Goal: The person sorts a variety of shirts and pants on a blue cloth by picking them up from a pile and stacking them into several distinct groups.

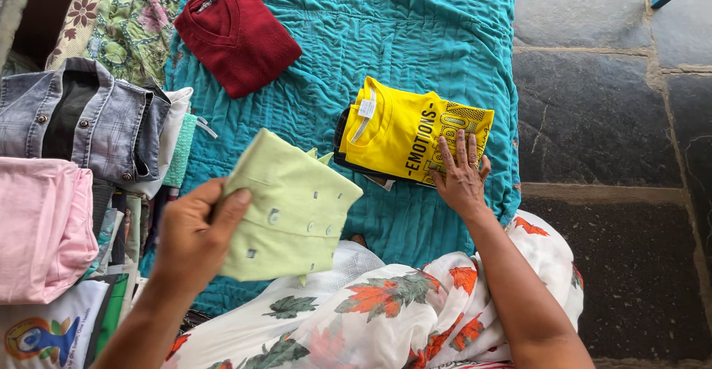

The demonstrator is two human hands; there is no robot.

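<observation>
Folded clothes being handled over a teal quilted cloth [415,35].
Left hand [194,237] is pinching a folded pale-green buttoned shirt [293,209] above the quilt's near edge; right hand [461,178], fingers spread, is pressing a folded yellow printed T-shirt [404,128] on it.

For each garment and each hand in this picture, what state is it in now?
Light green shirt: folded, held up in the left hand.
Yellow T-shirt: folded, lying on the teal quilt, right hand flat on it.
Dark red sweater: folded, on the quilt.
Denim jacket: open, on top of a pile.
Pink garment: folded.
</observation>
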